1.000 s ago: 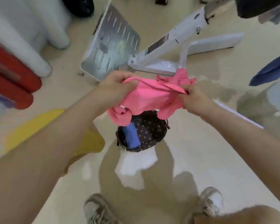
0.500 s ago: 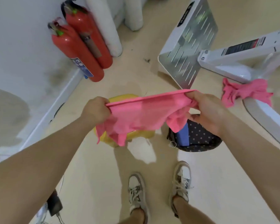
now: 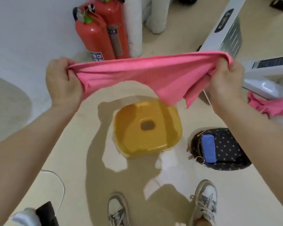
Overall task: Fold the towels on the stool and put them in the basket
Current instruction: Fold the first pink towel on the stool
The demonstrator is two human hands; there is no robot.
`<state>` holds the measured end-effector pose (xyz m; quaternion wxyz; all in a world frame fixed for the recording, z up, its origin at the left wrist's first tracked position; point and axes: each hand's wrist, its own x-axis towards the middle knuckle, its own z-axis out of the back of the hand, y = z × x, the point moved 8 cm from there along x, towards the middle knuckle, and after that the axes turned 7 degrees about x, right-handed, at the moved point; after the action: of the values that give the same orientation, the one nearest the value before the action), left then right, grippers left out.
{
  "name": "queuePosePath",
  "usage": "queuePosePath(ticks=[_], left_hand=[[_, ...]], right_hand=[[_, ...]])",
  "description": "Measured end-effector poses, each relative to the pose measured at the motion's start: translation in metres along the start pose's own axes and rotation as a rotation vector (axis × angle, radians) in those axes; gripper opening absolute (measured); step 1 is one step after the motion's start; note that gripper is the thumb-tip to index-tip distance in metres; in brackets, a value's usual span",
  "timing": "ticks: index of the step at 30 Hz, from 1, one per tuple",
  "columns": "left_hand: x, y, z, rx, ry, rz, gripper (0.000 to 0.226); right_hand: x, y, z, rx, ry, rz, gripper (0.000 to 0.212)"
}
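Note:
I hold a pink towel stretched wide in the air above the yellow stool. My left hand grips its left corner and my right hand grips its right corner. The stool's seat is bare, with an oval hole in the middle. To the right of the stool on the floor stands the dark dotted basket, with a folded blue towel inside. A second pink towel lies crumpled on a white frame at the far right.
Two red fire extinguishers stand against the white wall at the back. A white metal frame with a perforated plate lies on the floor at the back right. My two shoes are below the stool. A black object and a white cable lie at the bottom left.
My hands have moved apart, pulling the pink towel out flat and wide. The view has swung so the stool sits right under the towel and the basket lies to the right.

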<state>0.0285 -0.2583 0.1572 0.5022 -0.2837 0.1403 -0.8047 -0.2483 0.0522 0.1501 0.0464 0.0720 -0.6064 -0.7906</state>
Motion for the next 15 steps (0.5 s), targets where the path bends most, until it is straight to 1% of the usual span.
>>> queuePosePath(ticks=[3, 5, 7, 8, 10, 11, 12, 13, 15], left_hand=[[-0.045, 0.020, -0.016, -0.117, 0.070, -0.124, 0.037], [-0.088, 0.030, -0.036, -0.100, 0.131, -0.237, 0.033], [-0.135, 0.040, -0.059, -0.102, 0.204, -0.340, 0.030], [-0.159, 0.045, -0.072, -0.105, 0.270, -0.397, 0.031], [-0.201, 0.060, -0.102, -0.056, 0.489, -0.454, 0.036], [-0.218, 0.069, -0.112, -0.026, 0.590, -0.449, 0.038], [-0.232, 0.078, -0.118, -0.006, 0.662, -0.430, 0.039], [-0.243, 0.082, -0.121, 0.014, 0.709, -0.415, 0.039], [-0.256, 0.088, -0.125, 0.045, 0.750, -0.383, 0.036]], right_hand=[[-0.018, -0.016, 0.010, -0.029, -0.082, 0.073, 0.027], [-0.030, -0.054, 0.017, -0.092, -0.057, 0.023, 0.031], [-0.039, -0.111, 0.026, -0.171, 0.031, -0.060, 0.031], [-0.043, -0.141, 0.033, -0.244, 0.092, -0.104, 0.033], [-0.054, -0.197, 0.044, -0.443, 0.263, -0.194, 0.029], [-0.060, -0.219, 0.045, -0.565, 0.357, -0.219, 0.028], [-0.065, -0.236, 0.046, -0.675, 0.427, -0.235, 0.031], [-0.067, -0.249, 0.048, -0.735, 0.463, -0.257, 0.033], [-0.072, -0.263, 0.049, -0.733, 0.490, -0.321, 0.034]])
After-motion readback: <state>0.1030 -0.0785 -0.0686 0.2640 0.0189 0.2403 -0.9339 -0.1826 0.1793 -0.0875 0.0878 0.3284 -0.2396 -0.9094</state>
